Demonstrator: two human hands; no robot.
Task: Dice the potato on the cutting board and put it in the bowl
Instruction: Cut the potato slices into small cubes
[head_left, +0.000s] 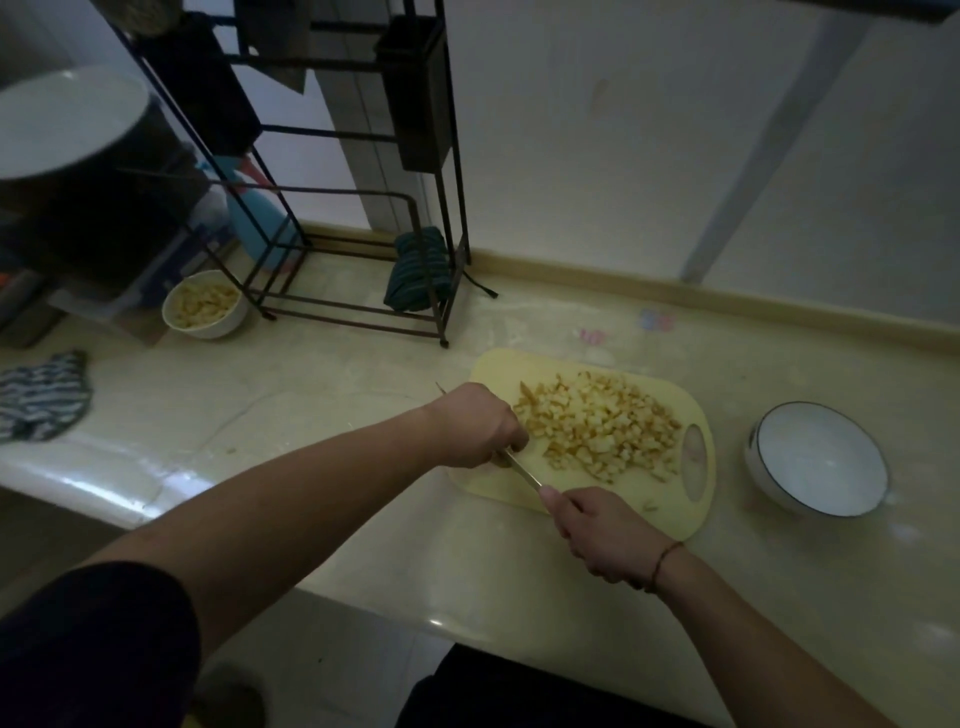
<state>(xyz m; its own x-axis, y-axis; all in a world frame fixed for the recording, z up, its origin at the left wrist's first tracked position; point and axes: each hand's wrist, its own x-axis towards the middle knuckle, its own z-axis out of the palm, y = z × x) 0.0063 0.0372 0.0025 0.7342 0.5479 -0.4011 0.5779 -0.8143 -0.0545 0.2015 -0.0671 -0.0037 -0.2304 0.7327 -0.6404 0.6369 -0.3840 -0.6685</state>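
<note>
On pale countertop (322, 395): yellow cutting board (498, 374), white bowl (821, 457).

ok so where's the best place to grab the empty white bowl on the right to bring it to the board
Take the white bowl by its rim on the side nearest the cutting board, coming from above. It sits upright and empty with the rim fully exposed, so a thumb-inside pinch is probably easiest.

The cutting board (592, 364) is pale yellow, and the diced potato (605, 428) on it is yellow-white with tan edges. Right of the board, a bowl (821, 460) is white with a thin dark rim line. Far left of the board, a cloth (41, 397) carries dark blue and white stripes. Behind the board, a wire rack (358, 202) is black, with a teal striped cloth (418, 270) hanging on it.
</note>
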